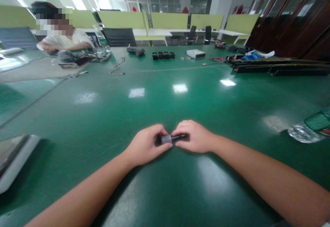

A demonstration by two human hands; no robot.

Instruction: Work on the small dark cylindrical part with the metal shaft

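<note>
A small dark cylindrical object with a grey section (166, 138) lies level between my two hands, close above or on the green table (154, 106). My left hand (148, 144) curls round its grey end, thumb below and fingers above. Round the black, ridged end, my right hand (193, 136) is closed in the same way. The fingertips of both hands come near each other at the middle of the object. What exactly the object is cannot be made out.
A clear plastic bottle (305, 132) lies at the right edge. At the left edge is a white-edged device (19, 158). Along the far side are a black part (163, 55), a white box (196, 53), black rails (283, 67) and a seated person (67, 41).
</note>
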